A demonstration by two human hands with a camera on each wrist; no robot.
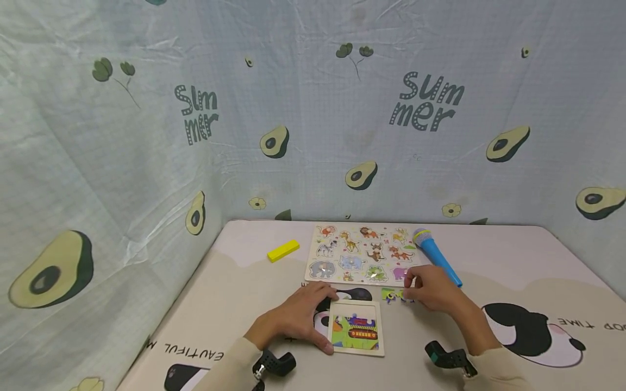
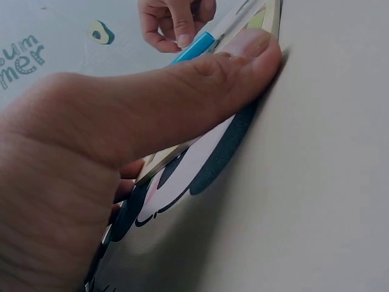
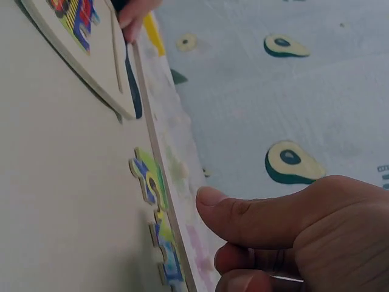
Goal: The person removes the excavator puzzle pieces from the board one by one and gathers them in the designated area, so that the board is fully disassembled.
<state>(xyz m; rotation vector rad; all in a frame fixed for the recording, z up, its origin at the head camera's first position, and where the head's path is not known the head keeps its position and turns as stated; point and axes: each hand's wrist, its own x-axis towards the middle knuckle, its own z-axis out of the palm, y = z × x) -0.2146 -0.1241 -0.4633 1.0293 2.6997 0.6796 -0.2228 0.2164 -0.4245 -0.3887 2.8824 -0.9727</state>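
My left hand (image 1: 303,312) grips the left side of a small wooden puzzle board (image 1: 357,352), thumb at its near corner and fingers at its far corner. Joined pieces in the board form a vehicle picture (image 1: 361,332); the recess above them shows bare wood. Two loose jigsaw pieces (image 3: 148,176) lie right of the board, close to the animal board's near edge. Over these pieces hovers my right hand (image 1: 432,290), its fingers loosely bent and nothing between thumb and fingers. In the right wrist view its thumb (image 3: 243,216) is apart from the pieces.
A larger animal peg board (image 1: 362,252) lies behind the small one. To its right rests a blue toy microphone (image 1: 437,255), and to its left a yellow block (image 1: 283,251). A patterned cloth (image 1: 313,136) stands around the table's back and sides.
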